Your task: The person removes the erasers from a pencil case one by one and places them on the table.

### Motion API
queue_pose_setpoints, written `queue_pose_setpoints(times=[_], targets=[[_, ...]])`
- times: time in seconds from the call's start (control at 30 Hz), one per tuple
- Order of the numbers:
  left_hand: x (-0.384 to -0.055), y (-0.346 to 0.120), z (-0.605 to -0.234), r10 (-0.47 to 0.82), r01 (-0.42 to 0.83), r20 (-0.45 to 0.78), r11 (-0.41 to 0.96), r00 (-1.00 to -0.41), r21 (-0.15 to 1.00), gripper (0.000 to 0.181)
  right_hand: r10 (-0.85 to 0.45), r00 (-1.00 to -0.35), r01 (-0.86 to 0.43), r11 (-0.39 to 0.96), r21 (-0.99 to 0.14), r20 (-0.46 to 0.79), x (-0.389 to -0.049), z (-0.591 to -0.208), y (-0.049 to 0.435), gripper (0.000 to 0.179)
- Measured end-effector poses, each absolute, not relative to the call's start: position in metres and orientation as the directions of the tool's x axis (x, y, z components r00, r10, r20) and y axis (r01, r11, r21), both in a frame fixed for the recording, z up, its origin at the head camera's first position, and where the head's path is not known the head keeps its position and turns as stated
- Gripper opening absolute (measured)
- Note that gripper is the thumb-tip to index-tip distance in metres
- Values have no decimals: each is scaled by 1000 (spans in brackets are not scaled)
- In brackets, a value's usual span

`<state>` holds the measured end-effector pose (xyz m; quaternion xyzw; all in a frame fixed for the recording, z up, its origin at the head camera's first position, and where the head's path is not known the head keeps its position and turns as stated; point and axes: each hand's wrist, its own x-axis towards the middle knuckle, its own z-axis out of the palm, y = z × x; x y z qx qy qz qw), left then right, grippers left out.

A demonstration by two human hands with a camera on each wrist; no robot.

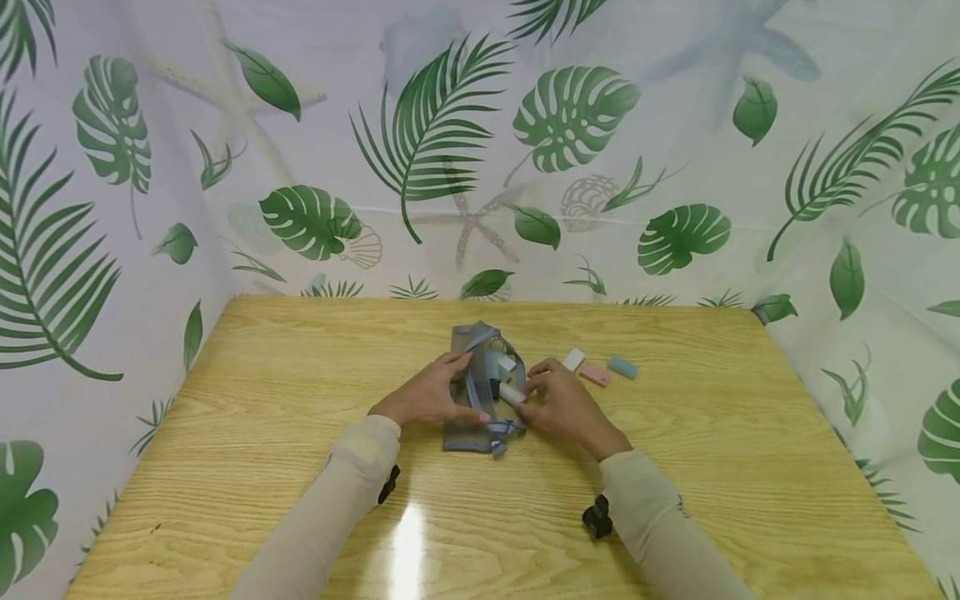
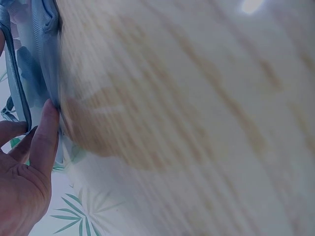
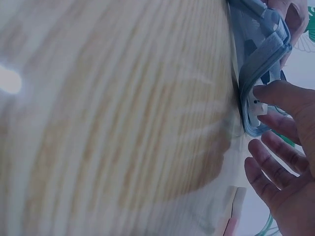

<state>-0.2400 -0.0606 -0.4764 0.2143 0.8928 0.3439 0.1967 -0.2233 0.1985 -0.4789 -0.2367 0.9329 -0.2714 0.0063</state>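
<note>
A blue-grey mesh pouch lies near the middle of the wooden worktop, its mouth gaping towards the right hand. The person's left hand has hold of it from the left side, fingers grasping the pouch, the thumb towards the near end and the forefinger towards the far end. The right hand is at the mouth, thumb and forefinger pinching a small white block at the pouch's rim; the right wrist view shows the other fingers slightly bent, away from the block. Inside the pouch I can make out another white piece, a patch of light blue beside it and something dark below; what those last two are, I can't tell.

Just past the right hand, three more blocks lie on the worktop: a loose white block nearest the hand, a pink block next to it, then a blue block furthest to the right. Both arms wear pale sleeves, with a black fitting at each wrist. Light glares off the near part of the worktop. Behind and at the sides hangs a white cloth printed with green leaves, starfish and shells.
</note>
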Motion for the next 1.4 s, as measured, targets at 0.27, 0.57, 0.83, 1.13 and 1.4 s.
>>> queue_pose_setpoints(times=[0.27,0.57,0.83,1.13,1.4], targets=[[-240,-60,-476,514,250,-199,674,-834,695,116,-426,-900,-405,736,-542,94,-224,-476,202,20],[-239,-60,-476,508,236,-201,669,-838,705,116,-407,-911,-355,701,-618,62,-225,-475,211,21],[-239,-60,-477,508,240,-199,671,-838,702,116,-401,-913,-360,708,-608,74,-225,-471,221,23],[-240,-61,-478,517,251,-191,664,-834,704,115,-378,-919,-367,722,-586,110,-227,-469,237,22],[-240,-60,-478,517,245,-194,661,-834,710,115,-335,-938,-313,714,-626,87,-227,-470,252,21]])
